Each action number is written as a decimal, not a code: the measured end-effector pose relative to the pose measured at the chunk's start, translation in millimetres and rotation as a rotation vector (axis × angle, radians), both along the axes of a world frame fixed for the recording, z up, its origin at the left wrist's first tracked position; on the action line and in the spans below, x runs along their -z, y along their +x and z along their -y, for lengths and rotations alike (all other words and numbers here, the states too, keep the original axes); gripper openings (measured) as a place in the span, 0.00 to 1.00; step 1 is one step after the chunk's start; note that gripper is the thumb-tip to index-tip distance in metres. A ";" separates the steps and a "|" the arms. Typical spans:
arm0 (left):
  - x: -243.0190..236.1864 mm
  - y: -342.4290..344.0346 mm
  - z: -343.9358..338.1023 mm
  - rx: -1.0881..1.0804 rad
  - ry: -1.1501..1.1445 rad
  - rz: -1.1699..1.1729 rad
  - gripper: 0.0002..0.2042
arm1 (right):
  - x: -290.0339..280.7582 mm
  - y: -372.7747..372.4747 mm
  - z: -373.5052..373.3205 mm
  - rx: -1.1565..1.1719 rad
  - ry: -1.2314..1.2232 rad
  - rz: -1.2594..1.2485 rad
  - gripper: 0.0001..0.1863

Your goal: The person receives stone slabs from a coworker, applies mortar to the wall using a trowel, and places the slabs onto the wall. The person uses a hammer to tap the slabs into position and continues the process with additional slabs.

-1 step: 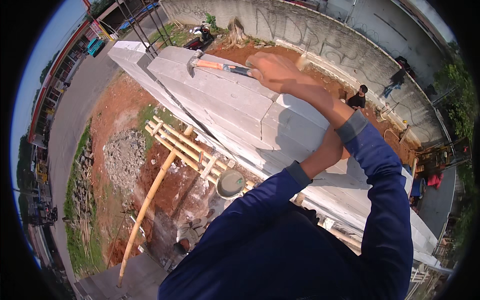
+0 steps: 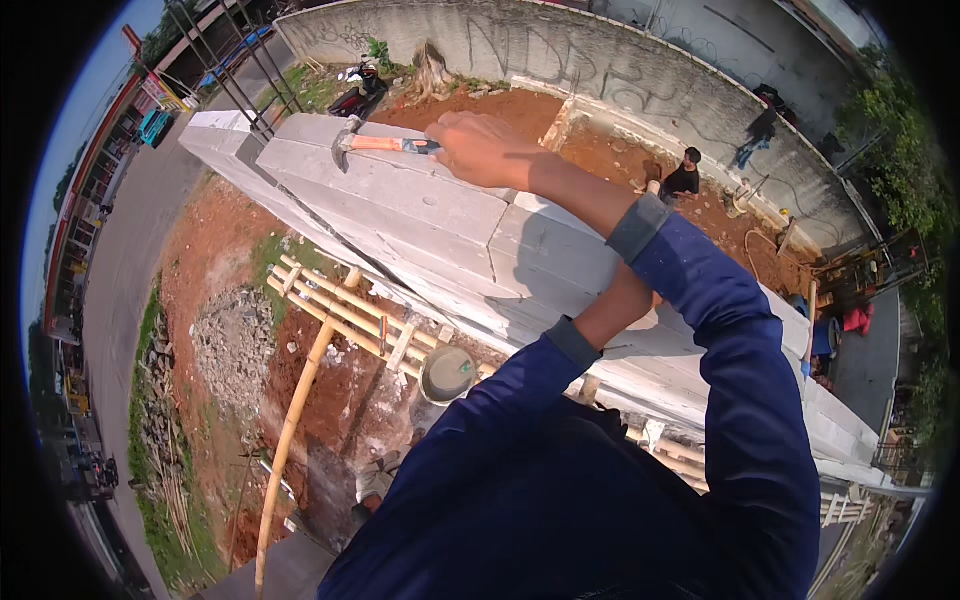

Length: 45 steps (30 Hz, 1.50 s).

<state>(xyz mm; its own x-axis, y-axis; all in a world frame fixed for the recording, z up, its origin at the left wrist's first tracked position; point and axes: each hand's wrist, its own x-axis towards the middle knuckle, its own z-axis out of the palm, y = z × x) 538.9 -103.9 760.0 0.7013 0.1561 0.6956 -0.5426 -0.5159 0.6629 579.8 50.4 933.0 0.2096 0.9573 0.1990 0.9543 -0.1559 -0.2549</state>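
My right hand [image 2: 475,150] is closed around the dark grip of a claw hammer [image 2: 375,143] with an orange handle. The hammer's metal head lies at or just above the top of the pale grey block wall [image 2: 410,210], near its far-left part. Lower down, my left hand [image 2: 632,290] is mostly hidden behind my right forearm, close to the wall's face; its fingers are out of sight. Both forearms are in dark blue sleeves.
Bamboo scaffolding [image 2: 298,406] and a bucket [image 2: 448,375] are below the wall, beside rubble [image 2: 230,340]. Steel bars [image 2: 215,75] rise at the far left end. Behind stand a person in a dark top [image 2: 680,175], a scooter [image 2: 355,98] and a concrete boundary wall [image 2: 660,70].
The view has shifted, so the scene sits a little further left. My right hand and the hammer appear further left, with less of the dark grip showing.
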 end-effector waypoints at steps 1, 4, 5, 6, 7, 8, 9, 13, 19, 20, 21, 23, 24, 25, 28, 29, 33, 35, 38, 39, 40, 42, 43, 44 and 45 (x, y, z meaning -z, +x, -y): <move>-25.3 -1.1 -14.7 -0.082 0.268 -0.184 0.27 | 24.4 -6.4 -35.6 -0.016 0.023 0.014 0.14; -35.1 18.9 -49.5 -0.245 0.614 -0.399 0.27 | 89.4 -23.6 -121.2 0.012 0.114 0.119 0.16; -36.0 23.8 -31.6 -0.257 0.682 -0.383 0.27 | 103.1 -9.6 -120.9 0.092 0.130 0.179 0.16; -43.8 22.0 -31.7 -0.240 0.708 -0.455 0.27 | 107.3 -13.0 -132.5 0.114 0.155 0.224 0.17; -37.6 24.8 -9.5 -0.167 0.712 -0.443 0.27 | 132.2 9.0 -122.3 0.195 0.148 0.256 0.17; -40.3 22.2 -7.9 -0.174 0.733 -0.443 0.27 | 133.8 6.7 -131.7 0.215 0.172 0.282 0.18; -43.1 18.7 -13.0 -0.178 0.738 -0.437 0.28 | 132.8 0.8 -142.9 0.221 0.201 0.312 0.19; -49.3 16.2 -10.8 -0.150 0.804 -0.446 0.29 | 116.8 7.8 -129.1 0.322 0.211 0.189 0.19; -28.9 26.8 -39.5 -0.128 0.800 -0.419 0.30 | -28.3 -61.1 94.4 0.468 0.283 -0.336 0.22; -32.1 22.8 -47.4 -0.133 0.811 -0.398 0.30 | -38.2 -58.7 125.3 0.419 0.281 -0.447 0.23; -23.5 25.2 -65.2 0.044 0.686 -0.442 0.31 | -49.3 -71.4 158.5 0.505 0.234 -0.448 0.24; -10.2 49.5 -95.1 0.399 0.384 -0.463 0.36 | -32.0 -77.3 211.7 0.590 0.243 -0.407 0.26; -16.8 56.9 -85.8 0.496 0.369 -0.502 0.37 | -36.2 -90.4 248.8 0.720 0.197 -0.473 0.26; -23.1 64.1 -78.7 0.585 0.357 -0.545 0.39 | -26.9 -94.6 280.7 0.820 0.289 -0.431 0.28; -77.7 78.3 -68.1 0.622 0.602 -0.837 0.46 | -31.5 -117.5 364.1 1.064 0.403 -0.434 0.28; -77.7 76.5 -76.6 0.594 0.586 -0.846 0.47 | -32.6 -121.9 375.3 1.100 0.511 -0.444 0.27; -85.7 54.4 -95.5 0.476 0.601 -0.798 0.42 | 6.4 -140.7 424.6 1.299 0.456 -0.441 0.29; -82.7 59.6 -82.1 0.488 0.637 -0.756 0.41 | 52.0 -170.8 454.6 1.343 0.201 -0.464 0.29; -81.5 61.2 -79.0 0.467 0.684 -0.784 0.38 | 52.6 -194.9 457.1 1.499 0.233 -0.765 0.25; -79.2 61.3 -79.0 0.472 0.656 -0.786 0.39 | 46.2 -196.3 456.0 1.497 0.308 -0.763 0.26; -76.7 61.5 -83.6 0.482 0.631 -0.782 0.40 | 38.4 -193.1 449.1 1.498 0.389 -0.754 0.26; -74.2 61.0 -84.6 0.493 0.608 -0.770 0.41 | 32.8 -181.4 439.6 1.464 0.479 -0.580 0.29; -78.9 58.9 -85.2 0.484 0.614 -0.764 0.40 | 31.9 -173.0 435.6 1.415 0.517 -0.497 0.28; -81.8 58.6 -82.8 0.472 0.621 -0.761 0.40 | 33.6 -167.6 429.8 1.421 0.475 -0.460 0.26; -86.3 57.7 -78.9 0.483 0.617 -0.766 0.39 | 44.6 -163.8 425.8 1.384 0.459 -0.427 0.24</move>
